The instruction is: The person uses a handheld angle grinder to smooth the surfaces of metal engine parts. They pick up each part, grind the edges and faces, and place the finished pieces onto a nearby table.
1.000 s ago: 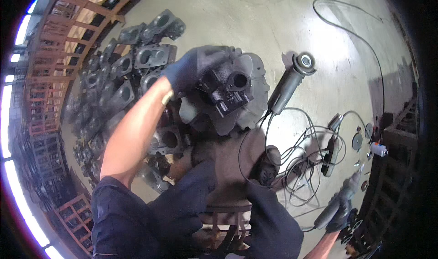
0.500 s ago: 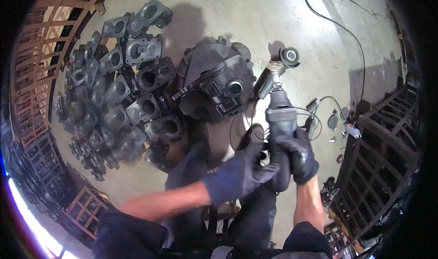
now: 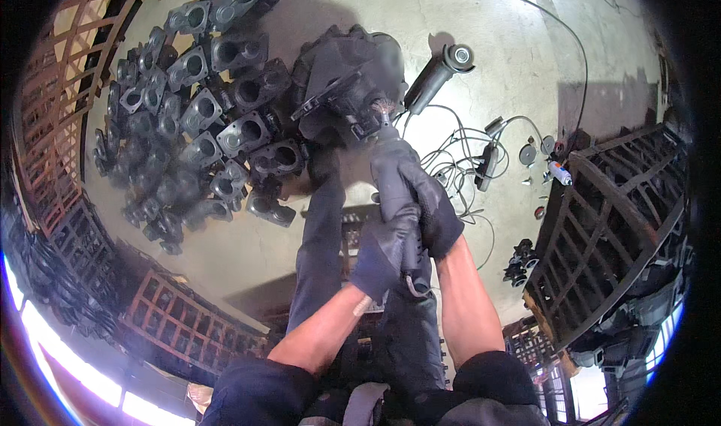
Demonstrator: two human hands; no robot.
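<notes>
Both my gloved hands grip a dark straight grinder. My left hand point(image 3: 389, 240) is closed around the rear of its body, and my right hand point(image 3: 435, 208) is wrapped along its right side. At the far end of the grinder point(image 3: 392, 178) a wire brush point(image 3: 383, 108) meets the black metal casting point(image 3: 338, 105), or is just above it; I cannot tell which. That casting lies tilted on a bulky dark support point(image 3: 330, 60) between my feet and the far floor. Part of the casting's right end is hidden behind the brush and tool.
Many similar flanged castings point(image 3: 203, 111) stand in rows at the left. A second power tool point(image 3: 435, 81) lies on the floor beyond the grinder, with tangled cables point(image 3: 451, 152) nearby. Loose discs point(image 3: 528, 154) and a small can point(image 3: 559, 173) lie right. Metal crates point(image 3: 601, 223) edge the space.
The grinder has swung left and closer to me, bringing its brush to the casting. My left hand has closed around the grinder's rear. The view has shifted.
</notes>
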